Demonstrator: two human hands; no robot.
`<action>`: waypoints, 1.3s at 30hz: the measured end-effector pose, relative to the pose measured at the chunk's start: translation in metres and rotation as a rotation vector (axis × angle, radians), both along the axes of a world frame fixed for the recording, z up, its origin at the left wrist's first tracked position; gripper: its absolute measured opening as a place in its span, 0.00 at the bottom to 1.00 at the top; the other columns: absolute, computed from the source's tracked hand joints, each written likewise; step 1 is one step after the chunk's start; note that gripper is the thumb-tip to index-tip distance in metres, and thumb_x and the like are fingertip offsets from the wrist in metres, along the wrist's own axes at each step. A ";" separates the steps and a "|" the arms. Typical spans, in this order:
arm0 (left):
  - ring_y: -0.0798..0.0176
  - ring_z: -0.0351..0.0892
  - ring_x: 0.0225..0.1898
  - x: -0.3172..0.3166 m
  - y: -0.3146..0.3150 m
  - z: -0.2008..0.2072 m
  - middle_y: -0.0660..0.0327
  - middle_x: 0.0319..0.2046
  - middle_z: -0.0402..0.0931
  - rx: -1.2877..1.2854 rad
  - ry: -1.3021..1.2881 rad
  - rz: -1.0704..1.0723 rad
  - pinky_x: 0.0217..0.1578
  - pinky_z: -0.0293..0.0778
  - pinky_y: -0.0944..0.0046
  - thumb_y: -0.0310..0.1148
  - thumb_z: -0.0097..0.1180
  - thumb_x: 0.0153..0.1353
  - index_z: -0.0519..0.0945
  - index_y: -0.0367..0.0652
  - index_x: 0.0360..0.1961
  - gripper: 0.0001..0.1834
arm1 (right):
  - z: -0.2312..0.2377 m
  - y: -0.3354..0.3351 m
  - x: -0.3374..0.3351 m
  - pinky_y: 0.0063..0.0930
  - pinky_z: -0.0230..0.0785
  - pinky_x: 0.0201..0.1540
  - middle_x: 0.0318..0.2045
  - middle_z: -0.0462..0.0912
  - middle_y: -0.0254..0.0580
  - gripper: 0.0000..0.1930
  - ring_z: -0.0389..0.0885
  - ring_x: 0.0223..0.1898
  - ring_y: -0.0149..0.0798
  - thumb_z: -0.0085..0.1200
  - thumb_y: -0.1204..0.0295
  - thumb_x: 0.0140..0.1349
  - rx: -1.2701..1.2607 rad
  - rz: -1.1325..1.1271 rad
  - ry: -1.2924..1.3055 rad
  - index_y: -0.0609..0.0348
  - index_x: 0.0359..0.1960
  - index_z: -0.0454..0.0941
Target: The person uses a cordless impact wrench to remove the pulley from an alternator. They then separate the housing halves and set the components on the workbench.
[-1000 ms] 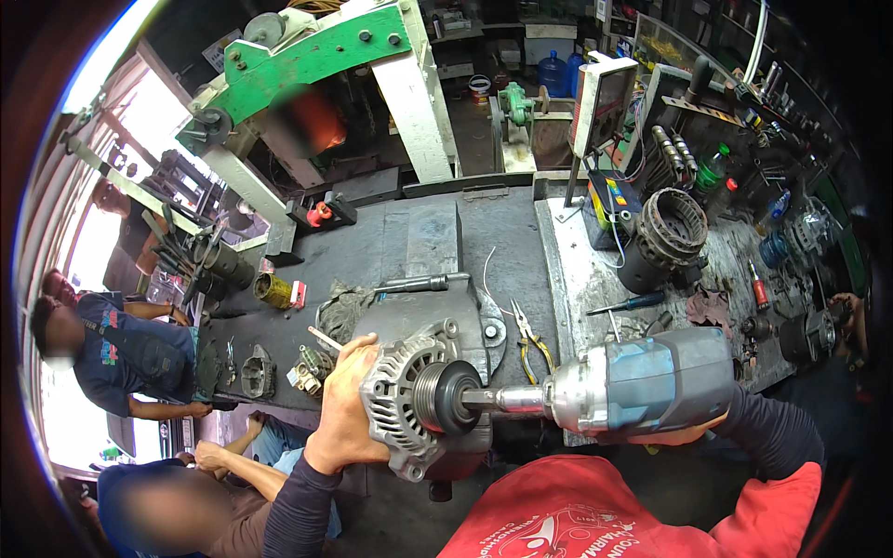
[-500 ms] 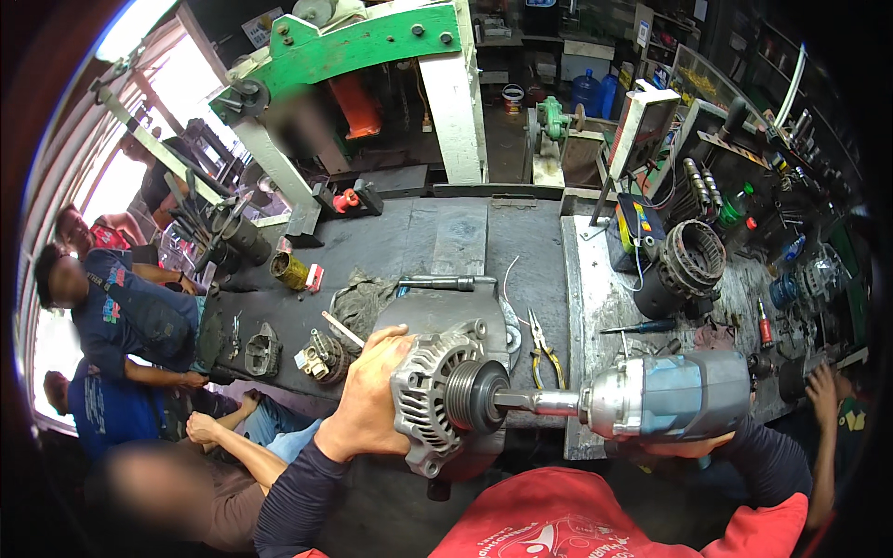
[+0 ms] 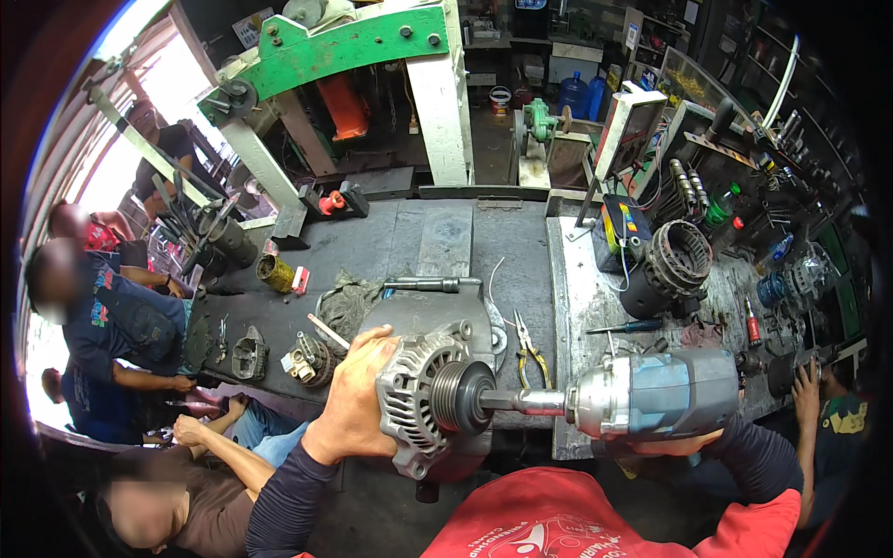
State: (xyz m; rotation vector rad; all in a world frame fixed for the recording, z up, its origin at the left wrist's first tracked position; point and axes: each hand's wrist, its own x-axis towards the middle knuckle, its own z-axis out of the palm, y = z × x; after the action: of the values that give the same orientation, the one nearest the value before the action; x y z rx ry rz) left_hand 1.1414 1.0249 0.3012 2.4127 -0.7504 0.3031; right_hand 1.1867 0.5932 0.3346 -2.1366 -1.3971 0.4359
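My left hand is wrapped round the back of an alternator, a grey metal housing with vents and mounting ears. Its black grooved pulley faces right. My right hand, mostly hidden beneath the tool, grips a blue-grey impact wrench lying sideways. From its silver nose a long socket reaches left into the middle of the pulley. Behind the alternator a ratchet handle rests across a dark rounded block.
Pliers with yellow handles lie beyond the wrench. A stator housing and a battery stand on the right bench. Alternator parts and a yellow can sit left. Several people are at the left; another person's hand is far right.
The whole view has shifted slightly, so the bench and tools appear a little further left. Both hands keep their holds, and the socket stays at the pulley.
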 end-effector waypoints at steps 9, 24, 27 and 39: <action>0.35 0.79 0.55 0.002 0.001 -0.002 0.44 0.48 0.80 0.018 0.001 -0.009 0.67 0.68 0.41 0.41 0.77 0.22 0.76 0.29 0.55 0.51 | -0.014 -0.008 -0.003 0.45 0.68 0.69 0.66 0.79 0.41 0.24 0.76 0.66 0.50 0.60 0.58 0.70 -0.041 0.022 0.002 0.40 0.67 0.78; 0.35 0.78 0.58 0.001 0.003 -0.007 0.45 0.48 0.80 -0.027 -0.008 0.016 0.66 0.70 0.42 0.42 0.76 0.25 0.80 0.32 0.53 0.47 | -0.018 -0.013 -0.002 0.46 0.69 0.68 0.64 0.81 0.41 0.24 0.78 0.64 0.49 0.63 0.58 0.67 -0.037 -0.046 0.012 0.40 0.65 0.81; 0.35 0.78 0.58 0.000 0.004 -0.009 0.46 0.48 0.80 -0.032 -0.002 0.036 0.66 0.70 0.43 0.44 0.76 0.25 0.82 0.34 0.51 0.45 | -0.018 -0.013 -0.001 0.46 0.69 0.67 0.63 0.82 0.41 0.24 0.79 0.63 0.49 0.64 0.58 0.66 -0.042 -0.045 -0.013 0.40 0.64 0.81; 0.33 0.78 0.56 -0.002 0.003 -0.007 0.41 0.49 0.80 -0.054 -0.018 0.018 0.68 0.68 0.41 0.35 0.74 0.22 0.73 0.24 0.57 0.52 | -0.001 -0.007 -0.001 0.46 0.68 0.68 0.64 0.80 0.40 0.26 0.77 0.64 0.48 0.65 0.57 0.65 -0.215 -0.044 0.055 0.39 0.66 0.79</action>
State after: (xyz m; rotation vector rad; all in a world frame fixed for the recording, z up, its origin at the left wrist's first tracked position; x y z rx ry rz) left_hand 1.1389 1.0282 0.2941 2.3697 -0.7197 0.3484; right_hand 1.1860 0.5864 0.3335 -2.3015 -1.3217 0.6479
